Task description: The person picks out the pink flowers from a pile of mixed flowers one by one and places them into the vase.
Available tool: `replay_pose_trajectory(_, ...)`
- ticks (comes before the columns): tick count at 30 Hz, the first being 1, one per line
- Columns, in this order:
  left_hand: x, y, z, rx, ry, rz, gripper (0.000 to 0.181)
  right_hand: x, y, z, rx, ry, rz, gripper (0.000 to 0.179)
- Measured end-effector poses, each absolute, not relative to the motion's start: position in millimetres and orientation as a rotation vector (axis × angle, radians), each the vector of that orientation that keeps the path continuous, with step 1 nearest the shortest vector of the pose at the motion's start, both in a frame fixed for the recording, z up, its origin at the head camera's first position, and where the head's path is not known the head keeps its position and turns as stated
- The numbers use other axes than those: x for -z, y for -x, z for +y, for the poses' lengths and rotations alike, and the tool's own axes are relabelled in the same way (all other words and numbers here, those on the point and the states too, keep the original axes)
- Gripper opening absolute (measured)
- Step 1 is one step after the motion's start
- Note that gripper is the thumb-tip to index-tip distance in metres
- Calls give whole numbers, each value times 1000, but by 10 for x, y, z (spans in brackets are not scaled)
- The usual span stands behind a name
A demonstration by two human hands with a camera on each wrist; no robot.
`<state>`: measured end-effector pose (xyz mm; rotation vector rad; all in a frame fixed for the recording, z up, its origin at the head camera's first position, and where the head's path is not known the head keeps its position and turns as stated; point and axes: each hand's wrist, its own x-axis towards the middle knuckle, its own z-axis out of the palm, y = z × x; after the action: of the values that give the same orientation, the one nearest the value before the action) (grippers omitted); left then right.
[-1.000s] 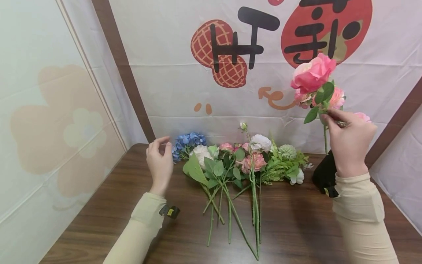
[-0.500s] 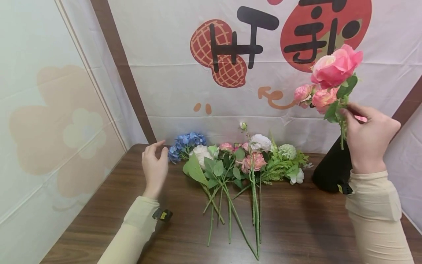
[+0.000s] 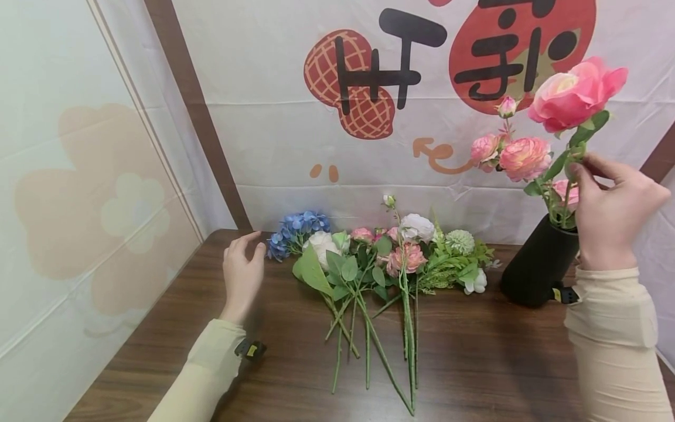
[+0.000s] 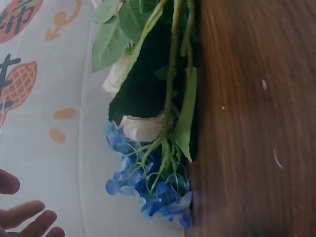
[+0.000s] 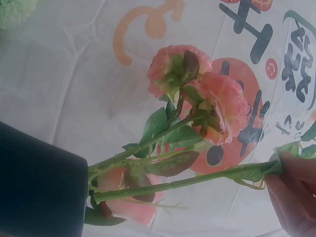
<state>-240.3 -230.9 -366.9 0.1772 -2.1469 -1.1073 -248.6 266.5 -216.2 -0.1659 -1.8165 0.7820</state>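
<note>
My right hand point(image 3: 617, 205) pinches the stem of a large pink rose point(image 3: 577, 95) close under its bloom. In the right wrist view the lower end of that stem point(image 5: 197, 182) enters the mouth of a black vase point(image 5: 42, 182). Smaller pink flowers point(image 3: 524, 158) stand in the same vase, beside the held stem. At the left, my left hand point(image 3: 242, 275) hovers over the table with loosely bent fingers and holds nothing. Nearest to it lies a blue hydrangea point(image 3: 300, 231), also seen in the left wrist view past the fingers point(image 4: 24, 215).
A row of flowers lies across the middle of the wooden table point(image 3: 295, 363), among them a white rose point(image 3: 416, 227), a coral flower point(image 3: 406, 258) and a green pompom flower point(image 3: 460, 241). Their stems point toward the front. A printed white cloth point(image 3: 263, 117) hangs behind.
My right hand has moved right with the rose, and its stem has come down into the vase mouth, which is now uncovered to view. The left hand has drifted slightly left and down.
</note>
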Motion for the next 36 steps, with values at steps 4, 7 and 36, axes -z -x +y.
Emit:
replay_pose_trajectory(4, 3699, 2386, -2352, 1092, -181, -2166, 31, 2145, 2506, 2699, -783, 198, -1809, 27)
replay_pose_trajectory(7, 3714, 2367, -2383, 1085, -184, -2184, 31, 2150, 2526, 2726, -791, 216, -1808, 27)
replay_pose_trajectory(36, 3829, 2251, -2590, 1030, -246, -2300, 35, 2485, 2677, 2900, -794, 182, -1889, 23)
